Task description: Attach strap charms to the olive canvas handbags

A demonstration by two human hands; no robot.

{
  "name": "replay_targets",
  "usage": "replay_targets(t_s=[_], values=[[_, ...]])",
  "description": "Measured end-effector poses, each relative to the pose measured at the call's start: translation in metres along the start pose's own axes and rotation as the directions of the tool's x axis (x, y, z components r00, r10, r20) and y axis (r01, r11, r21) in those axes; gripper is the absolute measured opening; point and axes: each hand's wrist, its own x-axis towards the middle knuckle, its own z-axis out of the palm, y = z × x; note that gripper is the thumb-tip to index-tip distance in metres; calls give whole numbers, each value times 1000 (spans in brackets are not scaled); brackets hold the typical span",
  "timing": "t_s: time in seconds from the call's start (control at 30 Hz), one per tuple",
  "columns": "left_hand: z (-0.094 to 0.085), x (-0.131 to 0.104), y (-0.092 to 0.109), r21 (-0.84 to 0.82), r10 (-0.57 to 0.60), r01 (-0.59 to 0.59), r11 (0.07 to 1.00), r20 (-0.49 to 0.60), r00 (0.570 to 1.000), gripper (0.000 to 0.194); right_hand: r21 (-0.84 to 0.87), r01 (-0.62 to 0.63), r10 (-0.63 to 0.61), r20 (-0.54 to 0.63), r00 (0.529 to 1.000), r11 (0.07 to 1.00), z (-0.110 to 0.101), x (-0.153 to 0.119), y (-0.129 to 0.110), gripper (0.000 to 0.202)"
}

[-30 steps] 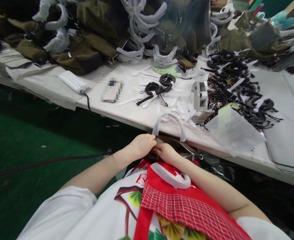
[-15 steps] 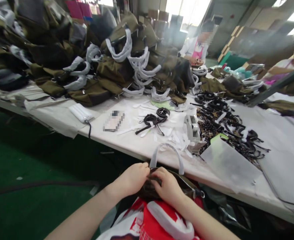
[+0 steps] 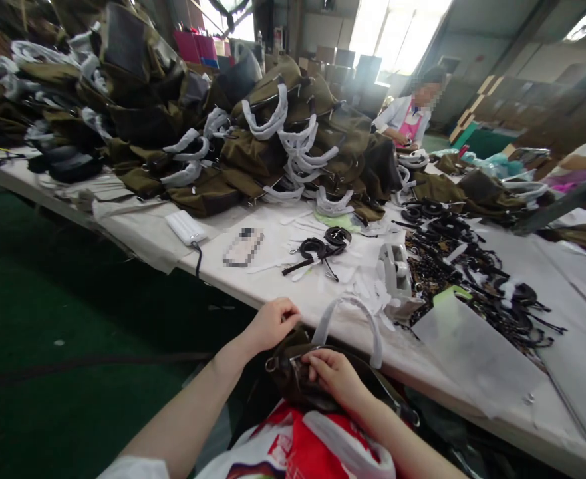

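An olive-brown handbag [image 3: 285,376] sits in my lap against the table's edge. One of its handles [image 3: 352,301], wrapped in white, stands up on the far side; the other wrapped handle [image 3: 345,439] droops over a red-and-white apron. My right hand [image 3: 336,378] is closed at the bag's top opening, fingertips pinching the edge beside a metal zip. Just above the bag's left end is my left hand [image 3: 274,322], its fingers curled in toward the thumb. Whatever those fingers may hold is too small to make out.
Olive bags with wrapped handles [image 3: 265,120] are heaped along the back of the white table [image 3: 243,287]. Coiled black straps [image 3: 317,249], a phone [image 3: 243,247], a white power bank [image 3: 185,228], a tape dispenser [image 3: 396,269] and a clear plastic sheet [image 3: 477,352] lie nearer. A co-worker [image 3: 412,120] is beyond.
My left hand has lifted off the bag, up and to the left. My right hand stays at the opening, its fingers now pinched. The view has shifted slightly.
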Motion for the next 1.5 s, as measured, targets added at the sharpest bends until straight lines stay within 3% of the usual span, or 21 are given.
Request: replay_targets(t_s=[0.1,0.17,0.33,0.5,0.6,0.7,0.8,0.9,0.97,1.1,1.23,1.33,1.5], values=[[-3,34,-17,156,-22,63,986,-256,967,18,-5,-2,2,-5,1000,1000,2,-4,-3,42],[-7,59,-27,284,-34,129,950,-318,948,23,-54,36,-36,1,999,998,4,-9,-9,33],[-8,104,-38,418,-13,114,901,-236,972,12,-134,96,-98,-7,995,986,4,-20,-24,28],[-11,119,-24,379,47,44,924,-226,973,15,-128,108,-111,-18,994,986,-1,-21,-20,23],[-14,111,-3,339,114,-24,941,-247,962,19,-140,159,-162,-12,987,977,-4,-22,-16,23],[-9,84,18,310,254,-171,935,-251,934,18,-159,183,-186,-1,983,970,-7,-25,-16,25],[7,47,30,371,315,-244,896,-143,938,19,-186,187,-189,6,982,965,-10,-28,-18,26],[26,19,30,440,207,-193,877,18,978,18,-196,201,-205,1,979,960,-12,-30,-19,28],[33,9,27,431,88,-109,896,69,994,16,-201,202,-207,-5,978,959,-12,-29,-18,29],[34,4,13,147,-109,94,985,102,989,17,-212,203,-216,-39,976,956,-12,-26,-15,28],[32,0,-1,-77,-234,255,964,216,948,20,-223,205,-228,-87,970,953,-13,-24,-12,27],[29,-8,-5,-105,-251,293,950,300,920,17,-218,180,-208,-114,971,959,-14,-24,-13,25],[15,-23,12,-203,-104,173,964,312,945,21,-215,190,-218,-116,969,958,-10,-22,-21,25]])
